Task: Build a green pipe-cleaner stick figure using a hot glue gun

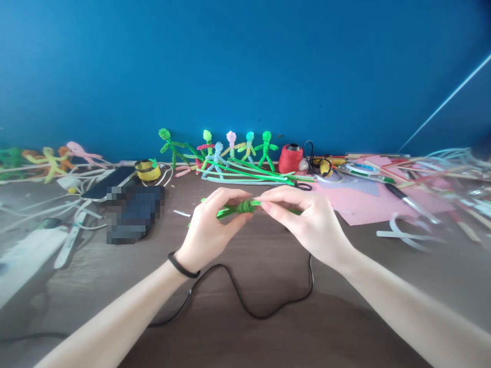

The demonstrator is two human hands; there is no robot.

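Observation:
Between my two hands, above the middle of the table, is a green pipe cleaner piece point(245, 206) with a tightly coiled section. My left hand point(217, 217) pinches it between thumb and fingers, and straight green ends show inside the curve of that hand. My right hand point(303, 217) has its thumb and fingertips closed on a lighter green end beside the coil. Part of the piece is hidden by the fingers. Behind the hands lie loose green and pale pipe cleaners point(253, 171), and several pipe cleaner figures point(266, 151) stand along the wall.
A red thread spool point(290, 159) and pink paper point(356, 207) lie at the back right, with a marker point(412, 203) on the paper. To the left are a phone point(109, 183), a yellow tape roll point(148, 170) and white cables. A black cable point(261, 317) curves across the table below my hands.

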